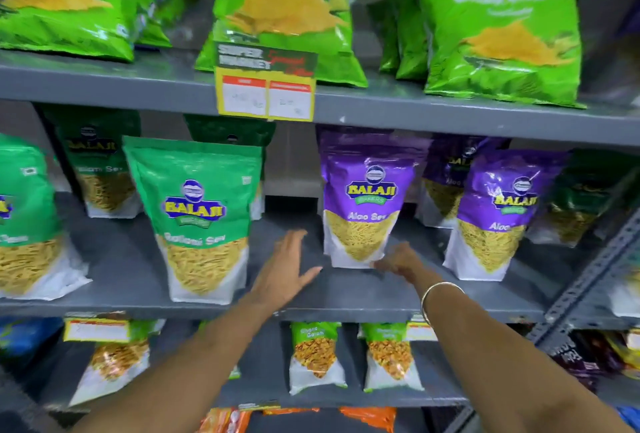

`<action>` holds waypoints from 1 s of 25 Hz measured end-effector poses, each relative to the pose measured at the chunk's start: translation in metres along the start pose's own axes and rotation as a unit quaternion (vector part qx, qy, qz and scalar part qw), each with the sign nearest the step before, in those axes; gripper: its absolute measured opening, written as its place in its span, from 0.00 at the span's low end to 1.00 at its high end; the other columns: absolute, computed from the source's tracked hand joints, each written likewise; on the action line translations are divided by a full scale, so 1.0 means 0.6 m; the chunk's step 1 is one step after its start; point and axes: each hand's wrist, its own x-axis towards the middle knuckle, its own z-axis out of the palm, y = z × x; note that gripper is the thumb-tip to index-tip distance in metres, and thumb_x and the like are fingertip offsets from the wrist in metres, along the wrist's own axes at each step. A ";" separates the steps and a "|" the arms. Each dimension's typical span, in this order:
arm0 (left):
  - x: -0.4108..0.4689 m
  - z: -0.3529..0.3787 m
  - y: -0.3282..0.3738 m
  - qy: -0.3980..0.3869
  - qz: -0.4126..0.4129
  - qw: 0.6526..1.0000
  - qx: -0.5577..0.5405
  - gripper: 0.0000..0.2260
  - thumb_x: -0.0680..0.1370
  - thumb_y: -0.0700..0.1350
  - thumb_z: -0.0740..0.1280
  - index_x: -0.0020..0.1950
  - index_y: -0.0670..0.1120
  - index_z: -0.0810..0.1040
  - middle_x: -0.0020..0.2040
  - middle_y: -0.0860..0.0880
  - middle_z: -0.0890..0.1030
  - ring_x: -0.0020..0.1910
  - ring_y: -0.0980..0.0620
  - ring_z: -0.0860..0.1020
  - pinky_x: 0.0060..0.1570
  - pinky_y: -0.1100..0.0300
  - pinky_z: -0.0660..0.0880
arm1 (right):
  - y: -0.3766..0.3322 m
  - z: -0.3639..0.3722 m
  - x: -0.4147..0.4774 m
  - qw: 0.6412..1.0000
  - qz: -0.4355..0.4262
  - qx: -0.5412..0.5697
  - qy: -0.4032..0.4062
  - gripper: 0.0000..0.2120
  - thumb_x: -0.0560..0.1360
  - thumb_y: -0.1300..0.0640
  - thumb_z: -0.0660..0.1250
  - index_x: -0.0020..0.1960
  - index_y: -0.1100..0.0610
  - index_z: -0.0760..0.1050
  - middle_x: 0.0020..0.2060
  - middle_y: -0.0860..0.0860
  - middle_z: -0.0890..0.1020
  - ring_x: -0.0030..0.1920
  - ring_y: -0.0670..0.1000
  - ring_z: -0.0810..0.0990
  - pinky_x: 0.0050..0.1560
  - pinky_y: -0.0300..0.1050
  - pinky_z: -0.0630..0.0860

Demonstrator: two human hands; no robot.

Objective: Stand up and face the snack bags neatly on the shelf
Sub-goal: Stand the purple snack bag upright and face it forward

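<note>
Right hand (398,261) fingers at base of upright purple Aloo Sev bag (363,204), grip unclear; left hand (289,270) open, empty above middle shelf (346,297). Facing step; next likely square bag forward.

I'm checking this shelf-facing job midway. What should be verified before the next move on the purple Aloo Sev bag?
1. Purple Aloo Sev bag upright, label forward: ok.
2. Right hand at the bag's lower right corner: ok; firm grip: cannot tell.
3. Left hand open above the middle shelf, holding nothing: ok.
4. Bag at the shelf front, level with the green Ratlami Sev bag: not ok, it sits further back.
5. Bare shelf ahead of the bag for sliding forward: ok.
</note>
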 end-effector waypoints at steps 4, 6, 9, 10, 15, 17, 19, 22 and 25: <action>0.117 0.068 0.037 -0.039 -0.263 0.930 -0.255 0.41 0.68 0.40 0.75 0.74 0.39 0.56 0.74 0.40 0.64 0.73 0.45 0.64 0.69 0.55 0.63 | 0.042 -0.049 0.073 0.973 -0.083 0.214 -0.034 0.45 0.63 0.62 0.78 0.71 0.63 0.54 0.69 0.54 0.66 0.69 0.54 0.66 0.67 0.50 0.68; 0.138 0.084 0.043 -0.099 -0.278 0.921 -0.255 0.36 0.68 0.39 0.75 0.71 0.40 0.61 0.71 0.42 0.69 0.71 0.46 0.67 0.67 0.56 0.66 | 0.039 -0.056 0.092 0.956 -0.136 0.244 -0.087 0.35 0.65 0.69 0.74 0.67 0.62 0.61 0.62 0.52 0.74 0.61 0.50 0.74 0.59 0.44 0.75; 0.139 0.103 0.054 -0.082 -0.296 0.910 -0.280 0.33 0.68 0.35 0.74 0.69 0.39 0.64 0.65 0.46 0.73 0.66 0.49 0.71 0.59 0.60 0.68 | 0.036 -0.050 0.108 0.928 -0.189 0.275 -0.167 0.34 0.63 0.69 0.75 0.66 0.62 0.66 0.60 0.56 0.78 0.58 0.53 0.78 0.62 0.49 0.76; 0.136 0.106 0.057 -0.057 -0.295 0.911 -0.281 0.33 0.67 0.34 0.74 0.68 0.38 0.64 0.64 0.45 0.74 0.64 0.48 0.72 0.56 0.61 0.67 | 0.037 -0.046 0.107 0.925 -0.188 0.284 -0.167 0.34 0.63 0.69 0.75 0.66 0.62 0.67 0.62 0.57 0.78 0.59 0.54 0.78 0.61 0.50 0.77; 0.100 0.103 0.061 -0.037 -0.280 0.909 -0.307 0.34 0.66 0.33 0.75 0.69 0.40 0.64 0.65 0.43 0.75 0.62 0.48 0.74 0.59 0.57 0.71 | 0.049 -0.034 0.064 0.930 -0.188 0.281 -0.147 0.28 0.66 0.71 0.73 0.62 0.58 0.68 0.62 0.58 0.78 0.54 0.52 0.78 0.37 0.31 0.79; 0.076 0.099 0.058 -0.050 -0.273 0.910 -0.309 0.36 0.65 0.35 0.76 0.69 0.42 0.65 0.65 0.43 0.77 0.62 0.48 0.75 0.61 0.53 0.73 | 0.057 -0.030 0.043 0.931 -0.182 0.279 -0.150 0.26 0.66 0.71 0.72 0.60 0.57 0.68 0.60 0.58 0.78 0.53 0.51 0.78 0.36 0.31 0.79; 0.052 0.094 0.060 -0.055 -0.270 0.917 -0.289 0.36 0.63 0.38 0.78 0.68 0.43 0.66 0.63 0.46 0.78 0.63 0.48 0.75 0.64 0.51 0.72 | 0.068 -0.021 0.020 0.937 -0.170 0.273 -0.139 0.26 0.65 0.69 0.74 0.57 0.54 0.69 0.62 0.57 0.77 0.58 0.53 0.78 0.48 0.41 0.81; 0.031 0.090 0.070 -0.055 -0.280 0.926 -0.248 0.34 0.65 0.41 0.77 0.68 0.44 0.67 0.59 0.51 0.77 0.60 0.52 0.74 0.60 0.57 0.71 | 0.078 -0.018 -0.006 0.948 -0.147 0.253 -0.127 0.37 0.61 0.60 0.79 0.66 0.56 0.65 0.64 0.54 0.77 0.63 0.54 0.75 0.50 0.46 0.81; 0.017 0.088 0.076 -0.062 -0.276 0.932 -0.228 0.35 0.65 0.43 0.78 0.68 0.44 0.67 0.62 0.50 0.77 0.62 0.51 0.74 0.61 0.55 0.71 | 0.079 -0.021 -0.027 0.950 -0.155 0.236 -0.133 0.35 0.65 0.63 0.76 0.68 0.58 0.65 0.63 0.55 0.77 0.58 0.53 0.77 0.38 0.33 0.75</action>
